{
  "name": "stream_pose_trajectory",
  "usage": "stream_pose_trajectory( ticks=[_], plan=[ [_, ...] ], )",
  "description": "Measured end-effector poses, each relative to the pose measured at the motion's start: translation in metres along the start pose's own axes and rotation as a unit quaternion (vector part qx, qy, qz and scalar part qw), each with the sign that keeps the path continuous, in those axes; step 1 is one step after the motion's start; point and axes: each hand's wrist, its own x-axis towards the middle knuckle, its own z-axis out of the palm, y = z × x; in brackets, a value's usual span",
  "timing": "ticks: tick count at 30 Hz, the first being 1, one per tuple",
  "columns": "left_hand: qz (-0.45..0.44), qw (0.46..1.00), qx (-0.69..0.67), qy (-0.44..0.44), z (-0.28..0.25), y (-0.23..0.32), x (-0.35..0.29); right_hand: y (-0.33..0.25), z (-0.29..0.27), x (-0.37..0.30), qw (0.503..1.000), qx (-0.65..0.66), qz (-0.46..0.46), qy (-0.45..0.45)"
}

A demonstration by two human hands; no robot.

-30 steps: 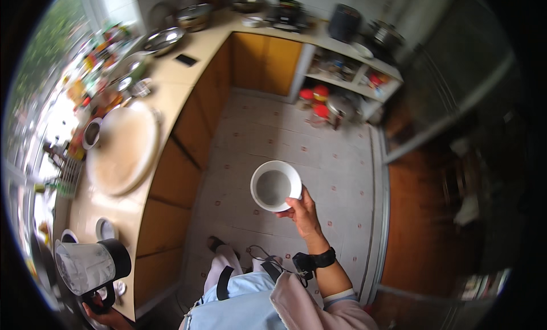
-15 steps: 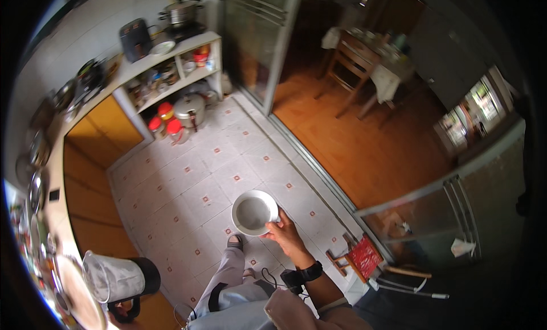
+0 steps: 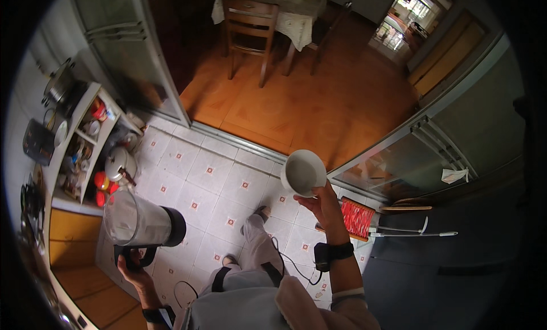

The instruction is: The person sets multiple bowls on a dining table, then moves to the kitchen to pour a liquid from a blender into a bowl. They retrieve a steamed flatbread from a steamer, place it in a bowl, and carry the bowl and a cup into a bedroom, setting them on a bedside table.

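Note:
My left hand [image 3: 134, 273] is closed round the black handle of a clear blender jug [image 3: 126, 220]. The jug is tipped on its side, its black base toward the right, and its walls look cloudy with whitish residue. In my right hand [image 3: 323, 207] is a white bowl [image 3: 302, 173], gripped at its near right rim with the thumb over the edge. The bowl's inside faces up and looks greyish; whether it holds anything I cannot tell. Both things are held up above the tiled floor, well apart from each other.
A sliding door track [image 3: 239, 142] parts the white tiles from a wooden floor with a chair [image 3: 250, 34] and a cloth-covered table. Shelves [image 3: 85, 137] with pots and jars stand at left. A red-seated stool [image 3: 357, 218] and a glass door [image 3: 421, 142] are at right.
My view has turned right toward the doorway. The jug has moved away from the counter, and my left hand now shows clearly. The bowl stays in my right hand, raised nearer the doorway.

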Motion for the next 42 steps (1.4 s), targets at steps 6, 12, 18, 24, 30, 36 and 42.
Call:
stream_pose_trajectory(
  ticks=[6,12,18,24,30,36,42],
  plan=[
    [-0.027,0.996,0.0,-0.088,0.159,-0.032,0.065,-0.056,-0.057,0.087,0.995,0.067,0.005,0.067],
    [-0.028,0.994,0.009,-0.108,0.314,-0.056,0.103,-0.127,-0.105,0.185,0.992,0.092,-0.024,0.085],
    [0.006,0.976,0.046,-0.211,0.466,-0.079,0.15,-0.189,-0.135,0.305,0.99,0.098,-0.063,0.084],
    [-0.008,0.961,0.089,-0.26,0.638,-0.113,0.199,-0.27,-0.158,0.431,0.982,0.109,-0.082,0.132],
    [-0.054,0.943,0.129,-0.301,0.801,-0.126,0.233,-0.354,-0.183,0.518,0.971,0.079,-0.082,0.209],
    [-0.06,0.944,0.065,-0.318,0.941,-0.145,0.241,-0.429,-0.246,0.626,0.971,0.057,-0.098,0.21],
    [-0.048,0.973,0.076,-0.212,1.064,-0.15,0.232,-0.52,-0.286,0.753,0.988,0.038,-0.074,0.13]
  ],
)
